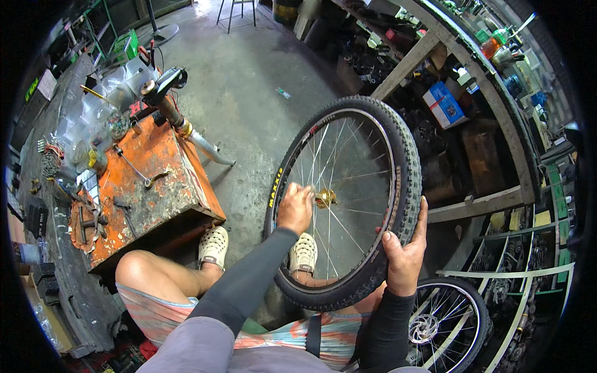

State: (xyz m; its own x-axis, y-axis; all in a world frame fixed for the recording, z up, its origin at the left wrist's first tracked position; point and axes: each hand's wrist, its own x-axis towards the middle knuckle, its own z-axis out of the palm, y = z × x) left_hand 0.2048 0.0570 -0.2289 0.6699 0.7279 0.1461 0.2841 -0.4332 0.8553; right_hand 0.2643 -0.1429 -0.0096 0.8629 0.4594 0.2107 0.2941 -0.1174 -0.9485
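Note:
A bicycle wheel (411, 180) with a knobbly black tyre, silver spokes and a gold hub (324, 198) stands tilted in front of me, above my lap. My right hand (404, 252) grips the tyre at its lower right, thumb on the sidewall and fingers along the tread. Just left of the hub, my left hand (295, 206) is closed in a pinch by the axle end. What its fingers hold, if anything, is too small to make out.
On my left is a worn orange box (186, 180) bearing a wrench (134, 166) and other tools. A second wheel (476, 311) with a disc rotor lies at lower right. Wooden shelving (410, 59) full of parts lines the right; a stool (236, 12) stands far back.

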